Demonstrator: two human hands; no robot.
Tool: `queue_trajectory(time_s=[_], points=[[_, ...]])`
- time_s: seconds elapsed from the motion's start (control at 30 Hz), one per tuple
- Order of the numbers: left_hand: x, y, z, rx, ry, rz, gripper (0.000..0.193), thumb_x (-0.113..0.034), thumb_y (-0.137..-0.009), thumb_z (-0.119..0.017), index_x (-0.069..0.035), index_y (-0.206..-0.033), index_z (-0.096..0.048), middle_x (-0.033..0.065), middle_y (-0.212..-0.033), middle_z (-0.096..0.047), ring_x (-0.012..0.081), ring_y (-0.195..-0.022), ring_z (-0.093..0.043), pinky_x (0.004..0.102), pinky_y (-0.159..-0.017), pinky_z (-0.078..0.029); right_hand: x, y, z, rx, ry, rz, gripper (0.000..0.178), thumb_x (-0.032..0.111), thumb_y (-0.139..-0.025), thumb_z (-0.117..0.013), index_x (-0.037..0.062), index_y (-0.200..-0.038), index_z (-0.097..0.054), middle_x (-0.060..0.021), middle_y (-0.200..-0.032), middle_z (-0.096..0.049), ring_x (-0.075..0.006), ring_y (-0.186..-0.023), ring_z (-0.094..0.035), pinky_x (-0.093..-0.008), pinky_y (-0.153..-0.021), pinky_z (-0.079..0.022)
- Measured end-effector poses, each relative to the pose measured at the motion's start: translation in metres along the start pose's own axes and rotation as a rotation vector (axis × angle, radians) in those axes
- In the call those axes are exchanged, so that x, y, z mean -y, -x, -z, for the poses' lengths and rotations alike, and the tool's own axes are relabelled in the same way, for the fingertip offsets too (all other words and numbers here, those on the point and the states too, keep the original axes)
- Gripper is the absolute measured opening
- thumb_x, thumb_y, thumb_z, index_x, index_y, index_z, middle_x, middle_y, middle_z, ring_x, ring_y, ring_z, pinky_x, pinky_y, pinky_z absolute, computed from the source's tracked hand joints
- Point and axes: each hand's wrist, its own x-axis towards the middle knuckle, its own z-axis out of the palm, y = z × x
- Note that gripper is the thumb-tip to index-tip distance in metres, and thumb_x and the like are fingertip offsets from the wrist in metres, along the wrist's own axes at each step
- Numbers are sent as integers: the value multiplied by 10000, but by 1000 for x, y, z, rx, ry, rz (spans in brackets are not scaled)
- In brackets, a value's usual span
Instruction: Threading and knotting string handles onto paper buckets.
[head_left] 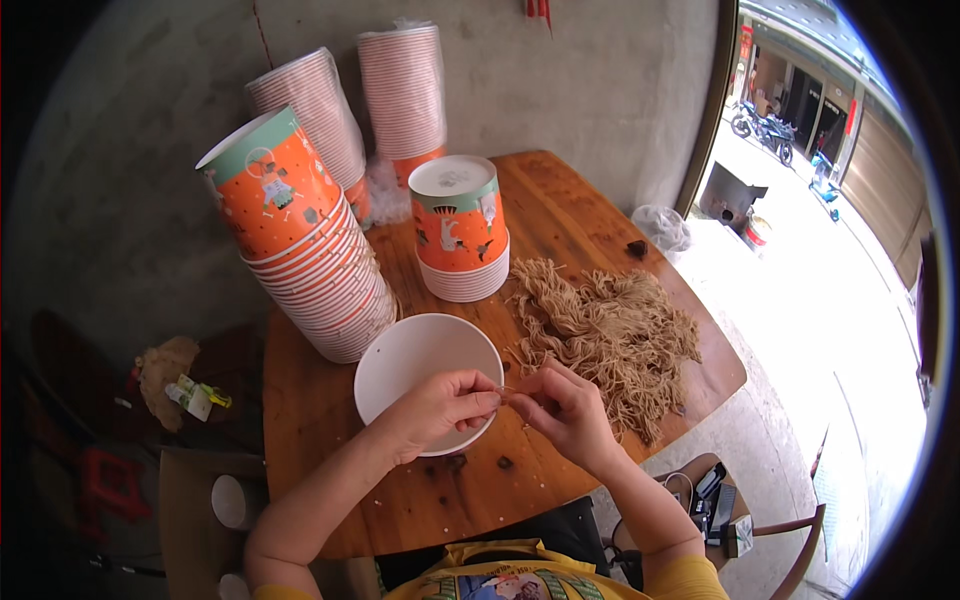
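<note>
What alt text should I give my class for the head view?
A person's left hand and right hand pinch a thin strand by an open white tub on a wooden table. To the right lies a heap of brown strings; behind and to the left are stacks of orange-and-green patterned tubs.

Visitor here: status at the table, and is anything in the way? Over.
Left grip and right grip close together, pinching what looks like a thin strand. White bowl under left grip; yarn heaped to the right. Nothing visibly in the way.
</note>
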Motion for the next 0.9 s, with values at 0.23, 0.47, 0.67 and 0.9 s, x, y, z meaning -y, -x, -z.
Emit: queue_trajectory(time_s=[0.23,0.47,0.67,0.9], points=[[-4,-2,1,23,220,141,148,-143,-963,-590,-50,-1077,-602,18,-950,-624,84,-816,-585,230,-733,-489,11,13,-26,-66,105,124,154,77,-821,-764,28,-872,-627,-52,-754,-567,-124,-586,-581,-255,-528,-465],[-11,4,0,6,269,105,183,-39,-912,-600,-47,-1091,-561,34,-969,-605,99,-834,-581,238,-773,-500,10,16,-14,-15,-84,-185,200,133,-861,-742,59,-1004,-623,-25,-638,-537,-103,-540,-550,-256,-497,-443],[-10,5,-7,-33,150,48,165,-1,-887,-598,-38,-1035,-535,46,-932,-582,94,-810,-563,237,-734,-485,-5,10,0,-58,-239,-353,185,159,-941,-649,31,-1066,-601,-42,-712,-584,-118,-590,-548,-266,-564,-467],[-13,3,-10,-74,-121,-118,204,27,-890,-581,-43,-1050,-476,39,-922,-567,98,-834,-573,237,-751,-488,5,2,-6,38,-3,-158,206,182,-868,-724,46,-1005,-652,-67,-770,-568,-150,-597,-530,-285,-566,-462]])
